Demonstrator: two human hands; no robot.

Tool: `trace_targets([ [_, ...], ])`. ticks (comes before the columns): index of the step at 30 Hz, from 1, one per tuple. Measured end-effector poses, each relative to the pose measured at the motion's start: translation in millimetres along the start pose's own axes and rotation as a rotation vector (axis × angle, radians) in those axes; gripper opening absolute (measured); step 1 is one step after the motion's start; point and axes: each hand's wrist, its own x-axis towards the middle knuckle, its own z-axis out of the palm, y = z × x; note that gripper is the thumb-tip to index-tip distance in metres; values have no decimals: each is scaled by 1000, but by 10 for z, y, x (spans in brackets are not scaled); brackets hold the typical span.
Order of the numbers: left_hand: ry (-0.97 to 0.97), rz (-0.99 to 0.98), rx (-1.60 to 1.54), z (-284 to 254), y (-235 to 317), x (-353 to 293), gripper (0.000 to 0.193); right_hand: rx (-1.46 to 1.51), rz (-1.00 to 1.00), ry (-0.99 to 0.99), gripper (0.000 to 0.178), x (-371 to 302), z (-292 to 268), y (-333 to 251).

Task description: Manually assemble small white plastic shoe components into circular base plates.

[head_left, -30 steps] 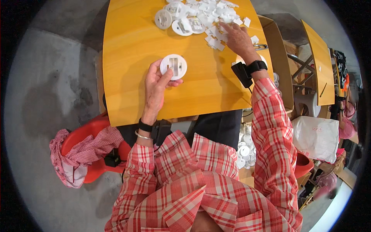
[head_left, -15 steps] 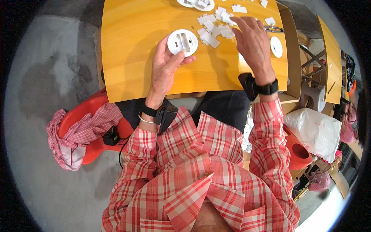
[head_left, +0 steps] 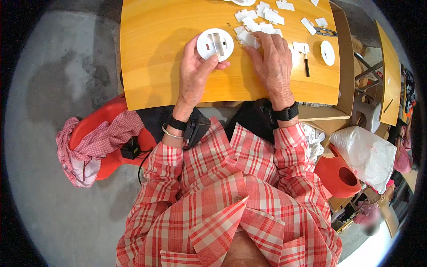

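White disc (head_left: 215,44) is up over the table (head_left: 155,84), slotted face to the camera, in the L hand (head_left: 195,69), which is closed narrow round its near rim: thumb at the disc's 6 o'clk, over the slot's near end, fingers under. Best grip, I'd say: disc level, thumb eased onto the rim so the whole slot is free. R hand (head_left: 273,64) is at approx 3–4 o'clk from the disc, fingers bent fwd to the near side of the white pcs (head_left: 251,24) at 2 o'clk; fingertips hidden, so can't tell if it's pinching one. Pcs overlap, so prob. best to lift one by its edge w/o dragging its neighbours. Further out, approx 3–4 o'clk, a black stick (head_left: 307,67) touches a loose white tab (head_left: 301,47); beyond, nr 3, lie a 2nd disc (head_left: 327,53) and a dark metal tool (head_left: 328,33): R wrist shouldn't swing wide there. Table's near edge runs under the wrists at 6; its R edge meets a cardboard box (head_left: 348,75) at 3–4. Plain wood shows btwn the hands and at 8–10, so roomiest side looks L.
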Motion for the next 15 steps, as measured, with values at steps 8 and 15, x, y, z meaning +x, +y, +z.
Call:
trace_targets([
  [8,-9,6,40,0,-2,8,51,153,-47,93,27,-101,36,118],
  [15,-3,1,68,21,10,-1,52,397,235,127,31,-123,-79,116],
])
